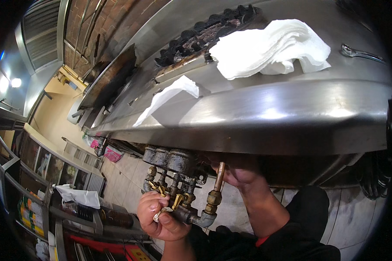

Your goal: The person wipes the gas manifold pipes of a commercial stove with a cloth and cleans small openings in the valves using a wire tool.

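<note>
Below the front edge of a steel stove counter (270,113) hangs a greasy gas manifold with brass valves (177,201). My left hand (154,219) is closed at these valves, with a small crumpled white piece of paper towel (163,212) pinched between thumb and fingers. A copper pipe (220,175) rises from a brass fitting (213,200) on an elbow at the manifold's right end. Right beside that pipe, my right hand (243,175) reaches up under the counter edge. Its fingertips are hidden in shadow, and I cannot tell what they touch.
On the counter lie a stack of white paper towels (270,50), a torn paper strip (170,95) and a metal wrench (359,53). Behind them sits a blackened burner (204,37). A large dark wok (111,80) stands far left. Shelves (52,165) with goods line the left.
</note>
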A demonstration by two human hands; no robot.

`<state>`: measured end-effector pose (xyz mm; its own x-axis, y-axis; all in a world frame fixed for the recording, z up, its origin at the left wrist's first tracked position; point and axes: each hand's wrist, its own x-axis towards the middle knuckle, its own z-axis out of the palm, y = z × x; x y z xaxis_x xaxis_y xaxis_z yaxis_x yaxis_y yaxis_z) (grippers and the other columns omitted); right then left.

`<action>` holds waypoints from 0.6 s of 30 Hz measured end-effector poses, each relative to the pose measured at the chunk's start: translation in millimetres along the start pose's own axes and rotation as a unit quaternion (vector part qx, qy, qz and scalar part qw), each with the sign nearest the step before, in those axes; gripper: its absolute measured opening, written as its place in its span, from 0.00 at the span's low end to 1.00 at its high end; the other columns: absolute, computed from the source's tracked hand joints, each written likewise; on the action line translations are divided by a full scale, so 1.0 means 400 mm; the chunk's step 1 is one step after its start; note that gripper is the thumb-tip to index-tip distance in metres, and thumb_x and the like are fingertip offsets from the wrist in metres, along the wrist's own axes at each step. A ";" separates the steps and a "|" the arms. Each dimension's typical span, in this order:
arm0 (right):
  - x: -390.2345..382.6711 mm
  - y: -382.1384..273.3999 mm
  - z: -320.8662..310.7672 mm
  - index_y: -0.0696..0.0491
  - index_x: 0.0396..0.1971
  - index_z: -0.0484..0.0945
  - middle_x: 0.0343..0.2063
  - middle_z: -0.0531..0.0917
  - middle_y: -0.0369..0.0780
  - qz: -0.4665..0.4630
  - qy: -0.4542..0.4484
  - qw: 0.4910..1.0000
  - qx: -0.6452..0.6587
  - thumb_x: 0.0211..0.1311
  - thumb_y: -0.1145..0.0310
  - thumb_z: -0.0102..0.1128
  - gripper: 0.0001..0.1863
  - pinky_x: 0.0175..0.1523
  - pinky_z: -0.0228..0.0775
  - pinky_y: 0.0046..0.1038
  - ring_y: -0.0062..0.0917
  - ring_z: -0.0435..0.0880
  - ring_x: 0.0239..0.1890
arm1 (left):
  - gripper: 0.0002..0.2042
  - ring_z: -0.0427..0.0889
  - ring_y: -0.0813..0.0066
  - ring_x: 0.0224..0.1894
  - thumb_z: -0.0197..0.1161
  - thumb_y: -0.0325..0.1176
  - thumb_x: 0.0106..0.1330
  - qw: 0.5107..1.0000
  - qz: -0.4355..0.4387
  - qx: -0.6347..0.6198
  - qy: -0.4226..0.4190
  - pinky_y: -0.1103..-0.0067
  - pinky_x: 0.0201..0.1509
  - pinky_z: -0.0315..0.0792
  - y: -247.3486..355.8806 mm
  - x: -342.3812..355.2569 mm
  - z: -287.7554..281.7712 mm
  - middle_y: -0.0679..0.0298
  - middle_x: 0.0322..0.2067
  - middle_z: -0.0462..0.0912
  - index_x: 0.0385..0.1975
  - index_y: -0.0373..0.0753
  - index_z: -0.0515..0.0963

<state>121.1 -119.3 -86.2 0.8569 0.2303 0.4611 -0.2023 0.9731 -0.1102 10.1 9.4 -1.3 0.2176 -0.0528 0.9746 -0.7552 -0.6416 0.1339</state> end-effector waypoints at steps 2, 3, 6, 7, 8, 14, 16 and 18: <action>0.008 -0.019 -0.040 0.57 0.44 0.75 0.38 0.79 0.43 0.073 -0.137 0.982 0.108 0.63 0.60 0.59 0.17 0.40 0.73 0.28 0.26 0.80 0.38 | 0.13 0.71 0.69 0.35 0.49 0.39 0.70 1.000 -0.003 -0.004 0.003 0.70 0.43 0.68 0.000 -0.002 0.001 0.57 0.33 0.72 0.42 0.35 0.67; 0.004 -0.015 -0.052 0.57 0.46 0.75 0.42 0.79 0.44 0.058 -0.184 0.973 0.125 0.62 0.59 0.59 0.19 0.45 0.74 0.30 0.28 0.80 0.42 | 0.12 0.72 0.69 0.34 0.50 0.39 0.70 1.000 -0.003 -0.001 0.010 0.70 0.42 0.68 -0.001 -0.003 0.003 0.58 0.32 0.72 0.41 0.36 0.67; 0.000 -0.009 -0.067 0.58 0.50 0.75 0.46 0.79 0.43 0.035 -0.046 0.998 0.035 0.62 0.59 0.60 0.22 0.50 0.74 0.33 0.28 0.80 0.45 | 0.12 0.74 0.69 0.31 0.52 0.40 0.69 1.000 0.002 0.002 0.022 0.70 0.40 0.69 -0.005 0.000 0.006 0.60 0.30 0.74 0.41 0.38 0.67; -0.002 -0.005 -0.062 0.58 0.50 0.75 0.46 0.79 0.43 0.027 -0.014 1.000 0.005 0.62 0.59 0.60 0.22 0.51 0.73 0.33 0.28 0.80 0.46 | 0.12 0.74 0.69 0.31 0.52 0.40 0.69 1.000 0.003 0.002 0.021 0.70 0.39 0.69 -0.005 0.002 0.006 0.60 0.29 0.74 0.41 0.38 0.67; -0.002 0.000 -0.051 0.59 0.50 0.74 0.47 0.79 0.43 0.042 -0.026 0.999 0.005 0.62 0.59 0.60 0.22 0.52 0.72 0.32 0.28 0.79 0.47 | 0.12 0.74 0.69 0.30 0.52 0.40 0.69 1.000 0.001 0.000 0.021 0.70 0.39 0.69 -0.005 0.003 0.006 0.61 0.29 0.74 0.40 0.38 0.68; -0.008 -0.015 0.069 0.61 0.47 0.76 0.44 0.81 0.44 0.121 -0.106 0.987 -0.020 0.60 0.69 0.62 0.17 0.57 0.70 0.31 0.29 0.79 0.49 | 0.12 0.71 0.70 0.35 0.49 0.39 0.70 1.000 0.003 -0.017 -0.006 0.69 0.44 0.66 -0.003 0.002 0.003 0.58 0.33 0.72 0.42 0.36 0.67; -0.020 -0.035 0.104 0.60 0.44 0.78 0.41 0.82 0.43 0.142 -0.037 0.986 -0.086 0.59 0.73 0.64 0.14 0.54 0.72 0.29 0.27 0.80 0.47 | 0.12 0.71 0.70 0.34 0.49 0.39 0.70 1.000 0.005 -0.016 -0.008 0.69 0.44 0.66 -0.003 0.003 0.002 0.58 0.33 0.72 0.42 0.36 0.67; -0.030 -0.061 0.122 0.60 0.44 0.78 0.41 0.82 0.42 0.114 -0.004 0.985 -0.128 0.59 0.73 0.64 0.14 0.53 0.73 0.27 0.26 0.81 0.46 | 0.12 0.71 0.70 0.34 0.49 0.39 0.70 1.000 0.007 -0.012 -0.008 0.68 0.44 0.66 -0.002 0.004 0.000 0.58 0.33 0.72 0.42 0.35 0.67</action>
<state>92.8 -145.5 -46.0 0.7994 0.4438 0.4051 -0.2618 0.8641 -0.4299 11.0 10.0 0.2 0.2173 -0.0744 0.9733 -0.7725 -0.6226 0.1249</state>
